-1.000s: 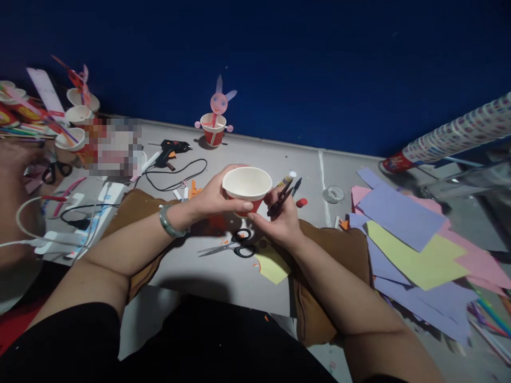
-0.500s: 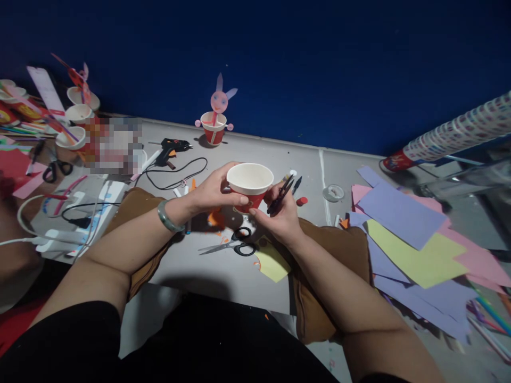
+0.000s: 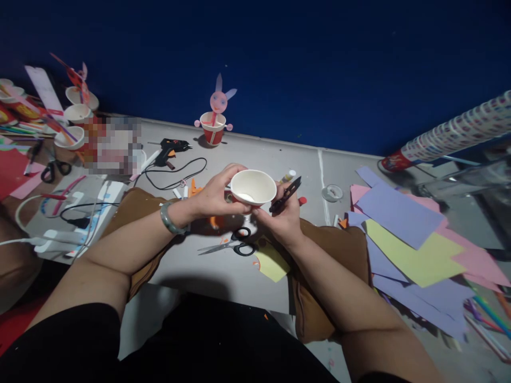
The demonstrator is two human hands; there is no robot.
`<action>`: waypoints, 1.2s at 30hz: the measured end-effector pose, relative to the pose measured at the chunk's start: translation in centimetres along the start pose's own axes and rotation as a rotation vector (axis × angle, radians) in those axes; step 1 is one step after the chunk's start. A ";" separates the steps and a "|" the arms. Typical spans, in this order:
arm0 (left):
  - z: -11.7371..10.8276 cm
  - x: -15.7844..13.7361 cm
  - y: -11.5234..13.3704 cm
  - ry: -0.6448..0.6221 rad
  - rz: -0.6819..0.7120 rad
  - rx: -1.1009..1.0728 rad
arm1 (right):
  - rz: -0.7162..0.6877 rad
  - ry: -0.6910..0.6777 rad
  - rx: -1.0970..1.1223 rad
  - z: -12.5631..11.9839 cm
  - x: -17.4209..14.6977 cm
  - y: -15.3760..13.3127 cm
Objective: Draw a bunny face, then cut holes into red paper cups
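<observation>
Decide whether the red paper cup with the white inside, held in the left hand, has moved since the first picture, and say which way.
Yes: the cup has shifted slightly rightward in the picture, judged against the black-handled metal scissors.

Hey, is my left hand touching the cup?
Touching: the head view shows your left hand around the cup, thumb against its near side.

The central cup (image 3: pixel 254 186) is white inside, red outside. From it, at eleven o'clock, the rabbit (image 3: pixel 219 102) is pink; at seven, the scissors (image 3: pixel 228 245) have black handles; towards four, the paper sheets (image 3: pixel 419 255) are lilac, yellow-green and pink.
</observation>
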State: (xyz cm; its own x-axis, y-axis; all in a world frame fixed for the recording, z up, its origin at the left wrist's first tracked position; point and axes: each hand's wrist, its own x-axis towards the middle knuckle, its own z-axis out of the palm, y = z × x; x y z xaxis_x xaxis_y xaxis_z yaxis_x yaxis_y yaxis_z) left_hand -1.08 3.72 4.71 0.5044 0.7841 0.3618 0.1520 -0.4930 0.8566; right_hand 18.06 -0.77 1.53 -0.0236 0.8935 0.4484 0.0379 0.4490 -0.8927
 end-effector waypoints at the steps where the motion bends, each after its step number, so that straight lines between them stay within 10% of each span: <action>1: 0.1 0.0 -0.1 -0.006 -0.001 -0.004 | -0.009 0.003 -0.004 0.0 0.0 0.0; 21: 0.3 0.0 -0.5 -0.113 -0.217 -0.142 | 0.053 0.037 0.044 0.2 0.1 0.0; 36: -0.5 0.6 0.6 0.006 0.361 0.208 | 0.139 0.052 0.074 0.3 0.1 0.3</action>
State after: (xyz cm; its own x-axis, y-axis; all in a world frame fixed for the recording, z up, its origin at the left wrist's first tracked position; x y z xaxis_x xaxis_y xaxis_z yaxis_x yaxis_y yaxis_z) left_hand -1.12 4.15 5.62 0.5518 0.5489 0.6278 0.1352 -0.8017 0.5822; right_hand 17.73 -0.52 1.28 0.0284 0.9469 0.3203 -0.0362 0.3212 -0.9463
